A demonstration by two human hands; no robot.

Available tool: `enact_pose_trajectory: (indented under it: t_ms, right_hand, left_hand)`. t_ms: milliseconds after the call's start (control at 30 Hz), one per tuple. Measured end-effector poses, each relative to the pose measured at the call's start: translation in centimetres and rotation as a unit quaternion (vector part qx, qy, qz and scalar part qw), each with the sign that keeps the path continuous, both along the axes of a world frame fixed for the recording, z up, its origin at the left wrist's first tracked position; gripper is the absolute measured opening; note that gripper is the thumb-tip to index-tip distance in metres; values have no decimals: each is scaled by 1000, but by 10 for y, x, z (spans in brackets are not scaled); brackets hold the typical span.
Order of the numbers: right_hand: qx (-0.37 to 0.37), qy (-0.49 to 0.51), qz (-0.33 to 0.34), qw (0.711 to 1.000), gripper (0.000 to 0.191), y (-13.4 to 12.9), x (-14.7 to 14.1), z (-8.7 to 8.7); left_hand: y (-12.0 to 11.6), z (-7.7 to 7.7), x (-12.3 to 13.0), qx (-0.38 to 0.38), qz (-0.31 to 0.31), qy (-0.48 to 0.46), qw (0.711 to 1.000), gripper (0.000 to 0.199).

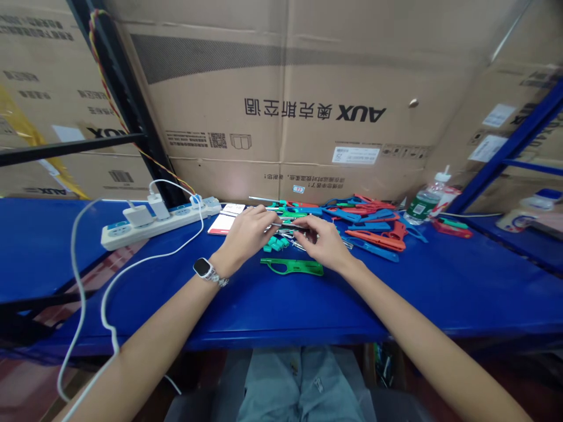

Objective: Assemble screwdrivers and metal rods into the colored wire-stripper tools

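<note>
My left hand (248,234), with a watch on its wrist, is closed on one end of a thin dark rod-like piece (287,226). The fingers of my right hand (328,243) pinch the other end of it, just above the table. Just in front of my hands lies a green lighter casing (299,267) with a trigger loop. Small teal plastic parts (276,243) sit beneath my fingers. Thin metal pieces (288,234) lie between my hands, partly hidden by them. Past my right hand is a heap of red and blue casings (372,225).
A white power strip (162,223) with chargers and loose cables is on the left. The white-and-red box (222,223) lies behind my left hand. A bottle with a green label (423,202) stands at the right. Large cardboard boxes (281,70) rise behind the blue table (281,305).
</note>
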State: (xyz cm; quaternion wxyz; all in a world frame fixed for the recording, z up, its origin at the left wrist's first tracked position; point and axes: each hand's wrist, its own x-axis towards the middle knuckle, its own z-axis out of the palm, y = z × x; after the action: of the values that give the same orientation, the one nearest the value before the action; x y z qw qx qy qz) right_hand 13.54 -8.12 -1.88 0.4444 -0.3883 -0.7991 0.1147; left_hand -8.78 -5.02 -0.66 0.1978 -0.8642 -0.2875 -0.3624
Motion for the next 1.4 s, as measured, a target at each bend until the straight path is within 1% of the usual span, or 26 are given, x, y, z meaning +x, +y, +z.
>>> enact_pose_trajectory:
  t_ms: [100,233,367,433,500,600,700,767,833,933,1033,1100,1267,1400]
  right_hand:
    - [42,21,-34,998,13,1,-2,-1]
    - [58,25,-51,997,13,0,-1,0]
    - [65,16,-48,997,13,1,0,0]
    - [63,19,-39,997,13,1,0,-1]
    - [63,27,-30,997,14,1,0,-1]
    - [63,43,-25,997,14,0,-3,-2]
    - [58,61,-40,996,14,-2,-5,-1]
    - [40,76,-43,995,14,-1,-5,-1]
    - [3,99,-32,995,18,1,-3,-2]
    - [-66,133,10,989,23,8,2,-4]
    - [-99,146,41,983,25,12,6,-5]
    - [-97,136,37,985,25,13,8,-5]
    - [-73,80,-10,994,29,9,7,-3]
    - [-55,23,1,998,26,7,9,0]
  left_hand:
    - [-2,0,2,32,27,-15,999,18]
    - [-4,-1,4,59,42,0,997,22]
    - [-6,1,7,41,38,13,998,18]
    - [-7,1,7,27,23,19,999,25]
    - [-6,1,7,19,9,21,1000,26]
    - [-5,0,6,25,11,3,1000,27]
    - [-4,-2,6,42,21,-28,998,22]
    - [-3,-2,5,44,22,-50,998,20]
    - [-3,-3,4,37,16,-68,997,19]
    - [-2,-3,3,18,-6,-79,997,21]
    - [0,-3,3,-4,-26,-72,997,22]
    - [0,-3,3,-13,-28,-70,997,22]
    - [1,-4,4,-12,-35,-74,997,25]
    - [2,-4,3,-13,-29,-54,998,25]
